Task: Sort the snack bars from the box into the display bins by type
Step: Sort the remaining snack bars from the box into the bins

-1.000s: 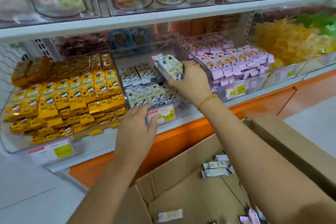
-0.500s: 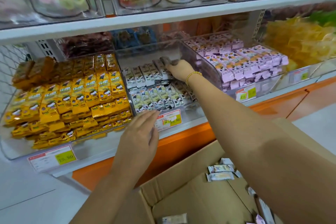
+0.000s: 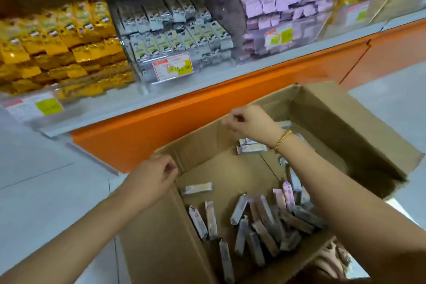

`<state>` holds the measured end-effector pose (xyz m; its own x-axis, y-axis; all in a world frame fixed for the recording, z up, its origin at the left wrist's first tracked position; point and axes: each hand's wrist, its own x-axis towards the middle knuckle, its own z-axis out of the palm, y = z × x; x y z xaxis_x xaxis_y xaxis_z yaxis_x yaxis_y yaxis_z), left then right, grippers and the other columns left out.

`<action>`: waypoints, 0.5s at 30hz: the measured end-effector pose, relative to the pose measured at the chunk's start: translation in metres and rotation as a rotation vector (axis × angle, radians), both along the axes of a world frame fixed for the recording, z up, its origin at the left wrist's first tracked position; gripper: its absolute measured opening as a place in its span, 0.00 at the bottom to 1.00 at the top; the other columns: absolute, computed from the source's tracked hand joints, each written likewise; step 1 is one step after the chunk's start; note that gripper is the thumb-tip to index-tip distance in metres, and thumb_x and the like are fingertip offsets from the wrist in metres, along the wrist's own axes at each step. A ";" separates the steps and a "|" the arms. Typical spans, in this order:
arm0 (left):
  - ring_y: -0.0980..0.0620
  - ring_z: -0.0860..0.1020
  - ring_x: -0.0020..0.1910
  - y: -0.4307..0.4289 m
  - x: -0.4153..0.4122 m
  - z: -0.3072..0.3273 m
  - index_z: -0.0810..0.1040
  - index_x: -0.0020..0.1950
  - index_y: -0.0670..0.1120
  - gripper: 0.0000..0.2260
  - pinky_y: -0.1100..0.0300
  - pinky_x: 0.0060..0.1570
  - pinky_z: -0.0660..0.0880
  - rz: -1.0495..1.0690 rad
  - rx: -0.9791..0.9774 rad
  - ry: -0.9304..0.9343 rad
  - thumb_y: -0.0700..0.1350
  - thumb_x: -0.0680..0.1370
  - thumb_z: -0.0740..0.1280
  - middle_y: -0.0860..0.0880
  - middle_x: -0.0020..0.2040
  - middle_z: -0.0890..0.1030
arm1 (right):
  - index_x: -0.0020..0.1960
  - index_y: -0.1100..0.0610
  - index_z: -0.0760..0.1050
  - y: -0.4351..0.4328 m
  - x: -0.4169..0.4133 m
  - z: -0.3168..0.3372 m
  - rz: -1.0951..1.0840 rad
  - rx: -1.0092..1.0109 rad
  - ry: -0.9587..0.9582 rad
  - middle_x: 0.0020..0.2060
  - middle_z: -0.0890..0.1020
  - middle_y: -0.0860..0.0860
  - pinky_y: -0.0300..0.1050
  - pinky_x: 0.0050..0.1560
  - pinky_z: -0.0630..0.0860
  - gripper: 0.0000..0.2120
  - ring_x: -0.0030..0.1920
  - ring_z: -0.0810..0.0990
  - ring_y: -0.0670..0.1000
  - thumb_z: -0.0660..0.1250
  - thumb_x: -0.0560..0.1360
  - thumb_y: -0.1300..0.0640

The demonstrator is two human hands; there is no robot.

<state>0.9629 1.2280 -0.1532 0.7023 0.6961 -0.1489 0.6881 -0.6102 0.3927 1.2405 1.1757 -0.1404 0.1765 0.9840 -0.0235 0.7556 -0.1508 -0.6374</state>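
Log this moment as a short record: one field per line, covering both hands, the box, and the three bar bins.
left hand: loosely curled at the box's near-left wall, holding nothing visible
right hand: curled above the box's far side, apparently empty; gold bracelet on the wrist
cardboard box: open, on the floor below the shelf
loose bars: scattered on the box bottom, mostly at the near right
yellow bin: well stocked
middle bin: grey-and-white bars in rows
purple bin: well stocked
image quality: motion-blurred

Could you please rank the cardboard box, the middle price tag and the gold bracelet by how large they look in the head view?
1. cardboard box
2. middle price tag
3. gold bracelet
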 end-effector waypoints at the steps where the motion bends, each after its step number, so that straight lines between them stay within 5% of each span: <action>1: 0.57 0.75 0.48 -0.008 -0.012 -0.010 0.76 0.55 0.52 0.08 0.59 0.48 0.73 -0.009 -0.030 0.077 0.50 0.79 0.61 0.54 0.52 0.78 | 0.38 0.60 0.77 -0.015 0.001 -0.024 0.039 -0.137 0.002 0.32 0.79 0.51 0.35 0.35 0.67 0.12 0.35 0.74 0.47 0.68 0.76 0.53; 3: 0.55 0.75 0.55 -0.019 -0.033 -0.026 0.73 0.63 0.51 0.13 0.63 0.49 0.70 -0.021 -0.081 0.237 0.50 0.79 0.62 0.53 0.61 0.75 | 0.44 0.58 0.80 -0.044 0.001 -0.073 0.136 -0.411 -0.020 0.40 0.82 0.51 0.40 0.43 0.71 0.07 0.42 0.77 0.48 0.71 0.73 0.54; 7: 0.50 0.73 0.63 -0.028 -0.052 -0.037 0.63 0.73 0.47 0.24 0.60 0.57 0.69 0.042 -0.177 0.389 0.52 0.78 0.64 0.48 0.70 0.69 | 0.54 0.61 0.80 -0.094 -0.013 -0.144 0.264 -0.804 0.019 0.49 0.82 0.54 0.36 0.50 0.71 0.12 0.48 0.78 0.51 0.72 0.71 0.64; 11: 0.48 0.69 0.67 -0.035 -0.040 -0.034 0.55 0.77 0.45 0.30 0.58 0.63 0.67 0.023 -0.177 0.352 0.51 0.79 0.63 0.45 0.74 0.62 | 0.68 0.55 0.72 -0.127 -0.032 -0.180 0.459 -0.934 -0.133 0.63 0.75 0.56 0.43 0.59 0.69 0.25 0.63 0.72 0.57 0.72 0.72 0.57; 15: 0.48 0.65 0.71 -0.036 -0.024 -0.028 0.57 0.76 0.42 0.29 0.60 0.67 0.62 -0.030 -0.111 0.378 0.52 0.80 0.61 0.45 0.76 0.59 | 0.69 0.48 0.68 -0.140 -0.040 -0.200 0.490 -0.989 -0.198 0.68 0.65 0.55 0.51 0.67 0.67 0.28 0.68 0.64 0.59 0.72 0.72 0.49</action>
